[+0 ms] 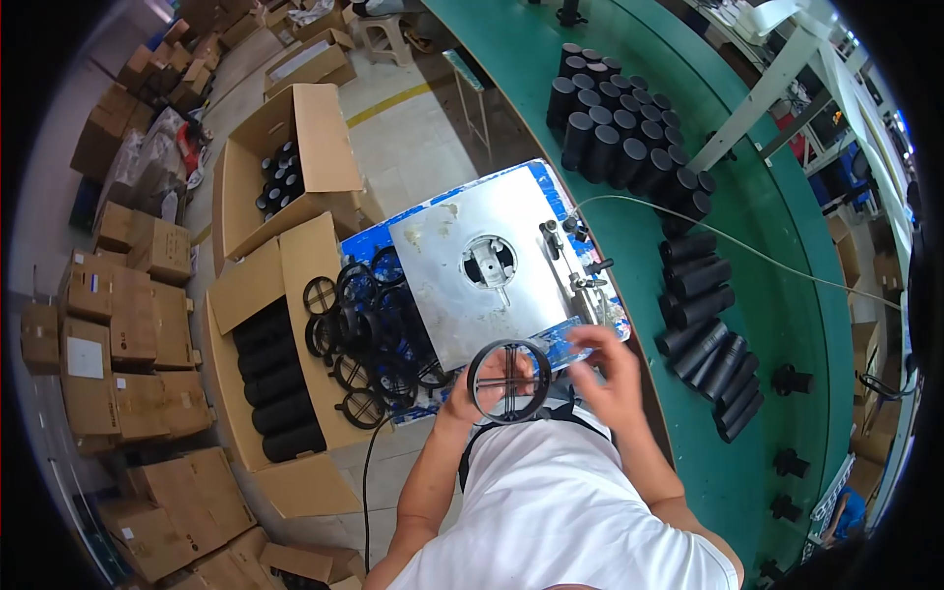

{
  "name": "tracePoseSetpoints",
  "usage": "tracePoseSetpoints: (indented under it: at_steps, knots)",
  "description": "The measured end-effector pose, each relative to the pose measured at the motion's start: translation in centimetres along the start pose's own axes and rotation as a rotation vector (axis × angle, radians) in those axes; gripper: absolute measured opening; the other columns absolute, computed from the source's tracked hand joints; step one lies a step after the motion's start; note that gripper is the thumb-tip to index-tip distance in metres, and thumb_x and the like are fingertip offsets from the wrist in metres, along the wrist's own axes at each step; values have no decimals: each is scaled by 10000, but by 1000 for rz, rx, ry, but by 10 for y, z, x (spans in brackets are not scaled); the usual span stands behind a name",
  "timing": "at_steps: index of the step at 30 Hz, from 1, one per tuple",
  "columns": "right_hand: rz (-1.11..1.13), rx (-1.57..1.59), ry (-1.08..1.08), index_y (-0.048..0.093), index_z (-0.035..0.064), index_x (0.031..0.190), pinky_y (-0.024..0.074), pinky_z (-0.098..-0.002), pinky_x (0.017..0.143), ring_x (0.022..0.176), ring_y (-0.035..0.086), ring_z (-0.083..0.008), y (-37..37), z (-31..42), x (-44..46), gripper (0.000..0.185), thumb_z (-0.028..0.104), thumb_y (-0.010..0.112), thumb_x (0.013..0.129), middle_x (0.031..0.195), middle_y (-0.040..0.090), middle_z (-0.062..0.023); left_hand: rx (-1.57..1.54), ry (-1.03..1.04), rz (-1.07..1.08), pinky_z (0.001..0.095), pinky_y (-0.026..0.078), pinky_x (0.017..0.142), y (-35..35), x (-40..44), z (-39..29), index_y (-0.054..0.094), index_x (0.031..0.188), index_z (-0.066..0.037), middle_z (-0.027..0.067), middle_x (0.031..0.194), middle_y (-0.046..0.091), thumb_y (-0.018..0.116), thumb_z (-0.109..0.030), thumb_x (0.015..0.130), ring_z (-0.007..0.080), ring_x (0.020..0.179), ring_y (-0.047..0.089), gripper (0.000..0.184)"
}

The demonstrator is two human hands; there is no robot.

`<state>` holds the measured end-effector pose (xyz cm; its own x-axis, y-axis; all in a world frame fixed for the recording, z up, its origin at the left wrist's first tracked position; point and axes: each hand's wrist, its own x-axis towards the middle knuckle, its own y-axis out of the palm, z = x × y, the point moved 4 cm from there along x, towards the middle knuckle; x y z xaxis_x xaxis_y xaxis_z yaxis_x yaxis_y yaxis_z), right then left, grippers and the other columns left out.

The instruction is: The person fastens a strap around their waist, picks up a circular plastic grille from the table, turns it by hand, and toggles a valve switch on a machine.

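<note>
Black ring (510, 382) above the worktop (433, 270)'s near edge, left hand (464, 398) closed on its side, fingers partly hidden behind it, right hand (614, 376) beside it, motion-blurred, half open, nothing visible in its grasp.

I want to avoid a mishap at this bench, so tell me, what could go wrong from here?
The black ring is held by the left hand alone, with the right hand apart from it, so it might slip. The loose heap of rings lies beside the metal plate; a nudge could send some sliding. The black cable hangs near the left forearm and might snag.
</note>
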<state>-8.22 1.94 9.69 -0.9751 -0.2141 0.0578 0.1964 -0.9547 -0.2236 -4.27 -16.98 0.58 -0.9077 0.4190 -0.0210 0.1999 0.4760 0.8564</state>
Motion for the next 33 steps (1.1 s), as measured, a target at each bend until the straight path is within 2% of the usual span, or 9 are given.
tracePoseSetpoints:
  at_steps: [2,4,10,14,18,22,25,29,33]
  knots:
    - [92,-161,-31,524,31,1221,511,-333,755,874,635,-231,22,7,6,515,158,733,768,1067,633,-110,125,-60,-63,345,507,863,5,-3,-2,527,1189,20,142,1124,593,753,-252,746,254,970,626,567]
    - [236,-47,87,503,27,1242,513,-316,752,850,636,-196,33,-13,2,540,185,742,785,1056,624,-105,244,-96,-96,327,511,879,11,3,-11,581,1170,34,130,1118,620,731,-183,791,219,966,641,461]
    - [213,495,380,443,11,1221,472,-214,690,810,576,-81,34,-38,7,469,19,699,828,921,612,-48,1015,46,-274,229,488,815,12,12,-43,679,1038,30,89,1127,635,740,-95,811,120,985,601,266]
    - [132,618,358,452,22,1168,446,-202,692,799,555,-68,31,-31,15,407,-8,679,831,917,595,-36,464,-93,-197,286,493,830,13,9,-49,589,1182,50,78,1020,624,589,-27,857,162,946,611,335]
    - [45,523,248,480,27,1123,432,-197,690,796,534,-53,32,-37,22,363,-11,678,822,916,580,-20,372,0,-225,296,483,841,28,17,-43,427,1330,36,75,1070,577,530,-19,882,168,916,608,463]
    - [119,212,189,500,38,1098,458,-232,765,853,553,-71,28,-5,24,364,25,707,799,929,585,-12,793,-22,-349,264,472,730,43,29,-39,459,1230,1,52,1006,556,581,-97,918,113,822,563,349]
    - [125,345,234,504,34,1103,467,-237,798,885,581,-89,28,-18,21,388,16,714,777,970,614,-32,936,9,-348,245,463,720,41,36,-39,468,1208,-5,42,981,552,599,-88,909,95,818,546,337]
    - [87,656,320,524,24,1098,466,-256,825,877,581,-90,27,-31,19,373,-6,680,761,939,617,-26,970,88,-219,216,442,753,62,43,-40,486,1163,-11,28,974,552,603,-63,888,67,868,526,304]
    - [-9,433,279,534,23,1047,452,-262,834,872,556,-90,22,-26,17,326,-22,628,738,915,596,-20,856,72,-222,223,437,791,59,47,-38,481,1162,-12,28,999,543,596,-9,849,70,900,521,333]
